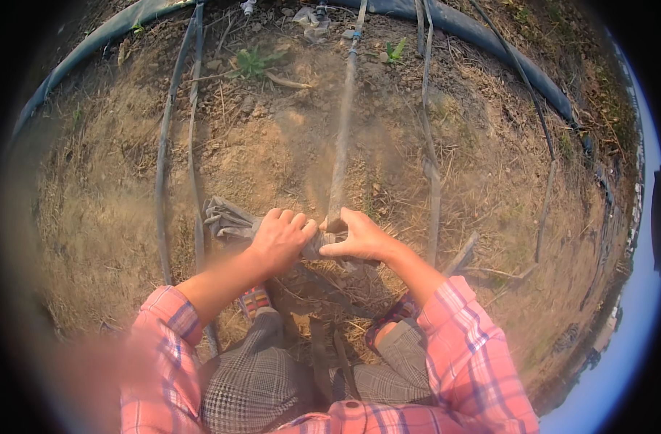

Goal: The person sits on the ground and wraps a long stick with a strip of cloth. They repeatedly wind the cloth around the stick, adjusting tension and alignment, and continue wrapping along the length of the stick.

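Observation:
A folded bundle of grey, dusty drip tape (230,219) lies crosswise in front of me, above the ground. My left hand (281,238) is closed over its middle, knuckles up, with the loose folds sticking out to the left. At the bundle's right end, my right hand (357,238) curves thumb and fingers around the tape, leaving a gap between them. One flat strip of drip tape (345,114) runs from the far pipe straight down to my right hand. Exactly how the strip passes through the fingers is partly hidden.
A thick blue-grey hose (455,21) arcs across the far side. More drip tapes (165,163) lie left, with another tape (430,163) to the right. Dry soil and straw surround small green weeds (251,62). My shoes (254,301) are close beneath the bundle.

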The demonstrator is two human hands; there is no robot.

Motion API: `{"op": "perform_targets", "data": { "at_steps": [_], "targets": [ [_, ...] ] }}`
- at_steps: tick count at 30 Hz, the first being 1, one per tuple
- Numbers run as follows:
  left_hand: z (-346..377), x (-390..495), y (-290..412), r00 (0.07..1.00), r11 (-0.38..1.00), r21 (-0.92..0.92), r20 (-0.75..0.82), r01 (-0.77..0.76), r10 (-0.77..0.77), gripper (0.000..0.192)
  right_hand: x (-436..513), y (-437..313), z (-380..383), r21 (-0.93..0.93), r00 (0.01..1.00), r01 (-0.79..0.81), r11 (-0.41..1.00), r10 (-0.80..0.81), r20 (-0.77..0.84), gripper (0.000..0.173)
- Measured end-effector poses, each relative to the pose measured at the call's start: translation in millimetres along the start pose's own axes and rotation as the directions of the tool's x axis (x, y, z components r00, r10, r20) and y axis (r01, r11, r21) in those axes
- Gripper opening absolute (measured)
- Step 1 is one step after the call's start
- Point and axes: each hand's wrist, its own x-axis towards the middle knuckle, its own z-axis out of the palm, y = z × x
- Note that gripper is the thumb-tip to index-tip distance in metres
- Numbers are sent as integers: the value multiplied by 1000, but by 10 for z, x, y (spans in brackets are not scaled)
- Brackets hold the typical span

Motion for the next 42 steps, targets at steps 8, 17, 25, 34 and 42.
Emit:
{"op": "perform_targets", "data": {
  "at_steps": [8, 17, 25, 34, 42],
  "targets": [
    [-175, 312, -167, 855, 863, -315, 470, 395, -220, 38, 81, 4, 17, -445, 916, 349, 825, -401, -27, 53],
    [-343, 422, -522, 408, 200, -437, 897, 877, 171, 64, -154, -177, 115, -785, 779, 452, 424, -616, 116, 60],
    [-215, 164, -263, 964, 951, -296, 265, 90, -9, 82, -57, 49, 30, -283, 991, 45, 958, -79, -109, 66],
    [66, 101, -78, 993, 987, -135, 86, 87, -76, 67, 42, -99, -226, 170, 997, -77, 982, 72, 35, 57],
    [104, 433, -338, 784, 771, -414, 596, 484, -172, 54, 78, -259, 14, 282, 993, 36, 959, -2, -120, 29]
  ]
}}
